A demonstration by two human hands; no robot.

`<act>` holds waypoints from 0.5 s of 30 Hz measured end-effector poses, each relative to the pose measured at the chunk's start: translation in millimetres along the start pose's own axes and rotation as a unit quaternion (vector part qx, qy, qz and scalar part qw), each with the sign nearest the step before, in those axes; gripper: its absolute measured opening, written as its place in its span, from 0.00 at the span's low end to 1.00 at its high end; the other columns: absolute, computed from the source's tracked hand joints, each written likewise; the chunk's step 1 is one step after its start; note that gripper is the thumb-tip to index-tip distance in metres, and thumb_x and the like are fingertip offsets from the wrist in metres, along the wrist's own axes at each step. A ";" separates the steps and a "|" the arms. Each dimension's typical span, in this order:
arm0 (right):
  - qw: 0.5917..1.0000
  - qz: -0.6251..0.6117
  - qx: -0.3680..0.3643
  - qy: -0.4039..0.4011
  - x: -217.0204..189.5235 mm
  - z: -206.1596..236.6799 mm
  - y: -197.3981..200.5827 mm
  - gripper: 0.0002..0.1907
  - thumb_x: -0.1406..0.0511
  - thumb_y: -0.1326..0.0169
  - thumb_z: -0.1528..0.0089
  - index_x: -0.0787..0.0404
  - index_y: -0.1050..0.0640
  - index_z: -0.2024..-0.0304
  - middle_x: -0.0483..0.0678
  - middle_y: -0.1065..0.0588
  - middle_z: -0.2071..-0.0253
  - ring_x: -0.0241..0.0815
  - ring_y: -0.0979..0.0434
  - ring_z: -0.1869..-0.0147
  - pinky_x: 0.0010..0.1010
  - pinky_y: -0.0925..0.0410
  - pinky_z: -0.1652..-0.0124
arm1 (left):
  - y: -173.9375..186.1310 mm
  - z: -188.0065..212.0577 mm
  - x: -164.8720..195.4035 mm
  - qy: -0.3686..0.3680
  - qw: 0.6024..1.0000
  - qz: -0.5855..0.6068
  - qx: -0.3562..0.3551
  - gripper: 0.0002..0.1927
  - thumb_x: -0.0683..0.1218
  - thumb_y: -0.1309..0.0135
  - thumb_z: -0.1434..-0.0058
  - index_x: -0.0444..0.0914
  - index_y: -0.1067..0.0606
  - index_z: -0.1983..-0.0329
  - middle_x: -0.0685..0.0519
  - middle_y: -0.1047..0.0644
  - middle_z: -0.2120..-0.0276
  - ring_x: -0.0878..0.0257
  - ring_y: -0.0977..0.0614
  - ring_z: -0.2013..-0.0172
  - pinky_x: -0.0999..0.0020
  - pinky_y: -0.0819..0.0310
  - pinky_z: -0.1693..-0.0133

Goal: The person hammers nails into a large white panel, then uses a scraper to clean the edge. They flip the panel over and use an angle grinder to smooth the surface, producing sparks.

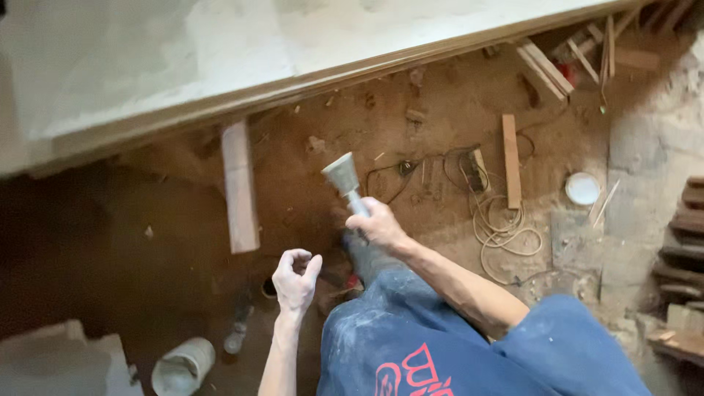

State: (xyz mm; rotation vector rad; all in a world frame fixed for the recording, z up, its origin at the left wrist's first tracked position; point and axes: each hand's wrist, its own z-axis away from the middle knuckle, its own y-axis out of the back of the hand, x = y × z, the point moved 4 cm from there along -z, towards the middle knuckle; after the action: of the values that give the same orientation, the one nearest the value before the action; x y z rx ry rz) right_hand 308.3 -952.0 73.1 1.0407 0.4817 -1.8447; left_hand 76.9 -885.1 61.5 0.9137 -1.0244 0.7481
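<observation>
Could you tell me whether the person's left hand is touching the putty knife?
Apart. The head view shows the left hand loosely curled and empty, with bare floor between it and the putty knife, which the right hand grips by its handle.

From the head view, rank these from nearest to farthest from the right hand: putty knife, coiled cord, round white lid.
1. putty knife, held in the right hand, blade up.
2. coiled cord, on the floor to its right.
3. round white lid, farther right.

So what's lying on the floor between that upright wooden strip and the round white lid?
In the head view, nothing lies between the wooden strip and the white lid: only bare, dusty brown floor.
</observation>
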 end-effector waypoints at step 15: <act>0.976 -0.203 0.079 0.009 -69.9 -180.8 169.5 0.15 0.68 0.45 0.40 0.66 0.25 0.51 0.46 0.25 0.71 0.33 0.26 0.73 0.27 0.32 0.79 | -206.1 -279.7 101.0 -0.102 0.985 -0.100 -0.094 0.09 0.46 0.38 0.42 0.35 0.21 0.64 0.49 0.18 0.68 0.61 0.16 0.67 0.66 0.21 0.61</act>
State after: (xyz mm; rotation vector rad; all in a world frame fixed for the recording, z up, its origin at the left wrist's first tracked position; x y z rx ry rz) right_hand 551.7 -872.7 45.5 1.1251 0.6013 -2.2671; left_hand 394.5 -714.0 33.7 0.9253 -1.1423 0.3866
